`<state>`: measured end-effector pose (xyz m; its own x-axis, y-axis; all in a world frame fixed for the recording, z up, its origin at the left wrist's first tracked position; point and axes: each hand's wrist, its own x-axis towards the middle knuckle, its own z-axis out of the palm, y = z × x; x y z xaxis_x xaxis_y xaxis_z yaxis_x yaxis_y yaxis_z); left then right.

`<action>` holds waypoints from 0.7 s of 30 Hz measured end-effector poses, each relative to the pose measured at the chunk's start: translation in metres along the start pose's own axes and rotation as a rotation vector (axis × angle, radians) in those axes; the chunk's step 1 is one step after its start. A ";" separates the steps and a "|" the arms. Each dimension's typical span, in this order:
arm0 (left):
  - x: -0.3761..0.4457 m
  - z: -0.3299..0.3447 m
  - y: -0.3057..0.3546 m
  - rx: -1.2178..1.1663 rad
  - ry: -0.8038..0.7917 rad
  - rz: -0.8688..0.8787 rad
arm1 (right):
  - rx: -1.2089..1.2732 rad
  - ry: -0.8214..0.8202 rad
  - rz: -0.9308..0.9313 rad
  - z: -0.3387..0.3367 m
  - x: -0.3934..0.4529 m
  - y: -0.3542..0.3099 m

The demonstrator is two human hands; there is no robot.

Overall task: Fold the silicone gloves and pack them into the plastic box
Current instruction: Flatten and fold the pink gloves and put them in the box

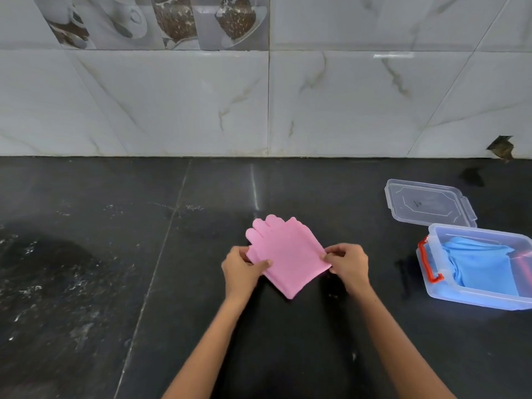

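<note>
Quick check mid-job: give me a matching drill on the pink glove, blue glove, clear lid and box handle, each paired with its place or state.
Things:
1. pink glove
2. blue glove
3. clear lid
4. box handle

States:
A. lying flat on the counter behind the box
B. orange, on the box's near-left end
C. pinched at both sides by the left hand and right hand
D. already inside the plastic box

Pairs: 1-C, 2-D, 3-A, 4-B
</note>
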<state>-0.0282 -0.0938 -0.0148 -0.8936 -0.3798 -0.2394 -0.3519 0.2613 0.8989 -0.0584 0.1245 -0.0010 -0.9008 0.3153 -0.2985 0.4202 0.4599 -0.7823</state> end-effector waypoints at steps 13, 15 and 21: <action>0.017 -0.012 0.010 0.181 -0.062 0.017 | -0.063 0.108 -0.069 -0.004 0.009 -0.004; 0.037 -0.020 0.018 0.287 -0.131 0.016 | -0.036 0.097 -0.007 -0.005 -0.010 0.007; 0.071 -0.020 0.038 0.388 -0.309 0.058 | 0.060 0.071 0.053 0.005 -0.035 0.005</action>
<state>-0.0999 -0.1283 0.0100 -0.9350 -0.0890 -0.3433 -0.3241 0.6073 0.7254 -0.0252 0.1116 0.0034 -0.8667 0.3969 -0.3020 0.4574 0.3912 -0.7986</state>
